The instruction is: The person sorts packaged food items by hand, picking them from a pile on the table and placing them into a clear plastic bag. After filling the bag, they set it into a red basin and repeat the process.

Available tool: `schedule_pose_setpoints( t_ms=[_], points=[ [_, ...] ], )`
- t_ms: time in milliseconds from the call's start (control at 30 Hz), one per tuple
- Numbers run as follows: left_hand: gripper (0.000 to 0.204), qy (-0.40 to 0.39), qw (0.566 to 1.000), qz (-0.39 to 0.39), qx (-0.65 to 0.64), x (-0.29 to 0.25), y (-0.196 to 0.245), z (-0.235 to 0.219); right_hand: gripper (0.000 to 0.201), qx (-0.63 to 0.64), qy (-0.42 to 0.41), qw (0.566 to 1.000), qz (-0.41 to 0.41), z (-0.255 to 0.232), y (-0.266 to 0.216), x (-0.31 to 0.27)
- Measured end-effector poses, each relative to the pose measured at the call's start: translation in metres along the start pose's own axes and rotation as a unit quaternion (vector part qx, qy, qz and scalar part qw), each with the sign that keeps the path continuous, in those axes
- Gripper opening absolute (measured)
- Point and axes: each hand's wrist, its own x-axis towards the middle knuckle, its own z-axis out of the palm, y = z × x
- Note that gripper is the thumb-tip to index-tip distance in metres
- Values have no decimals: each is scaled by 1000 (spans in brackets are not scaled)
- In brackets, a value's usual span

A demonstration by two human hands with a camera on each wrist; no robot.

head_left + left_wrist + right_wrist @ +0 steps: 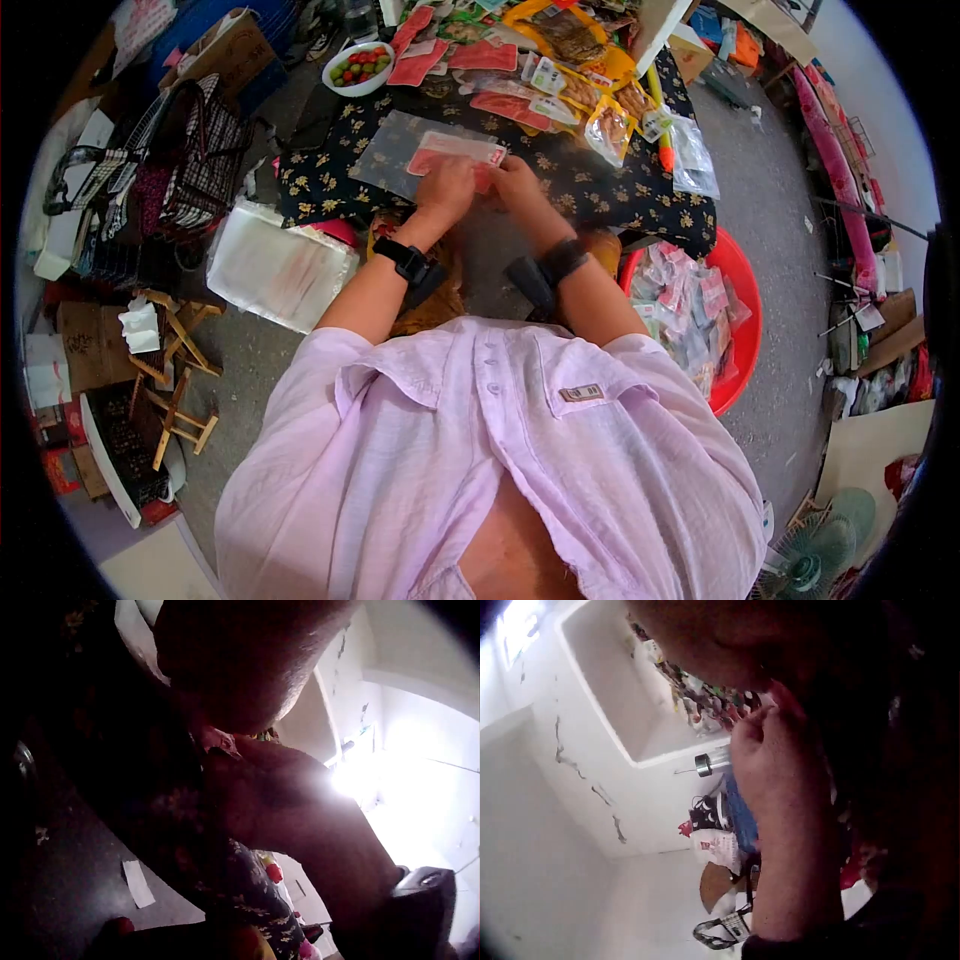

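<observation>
while the left hand (447, 190) curls its fingers on the near edge of the red-and-white packet (455, 149), the right hand (517, 186) pinches in by its right end — and there's the packet, jutting just beyond the fingers, overlapping the clear bag (384, 150)!

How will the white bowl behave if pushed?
The white bowl looks rigid, so it should slide without flexing. The small round red and green pieces inside would likely roll about. It sits near the edge of the floral cloth, so an outward push might tip it.
</observation>
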Motion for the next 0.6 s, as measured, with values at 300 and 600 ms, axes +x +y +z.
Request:
schedule_pose_setpoints(
  t_ms=[300,600],
  points=[
    [19,12,999,3,-29,-4,3,-3,7,-53,-112,990,-67,-6,10,26],
    [17,34,999,-10,-41,1,-25,4,20,170,-42,981,81,-3,-13,32]
  ],
)
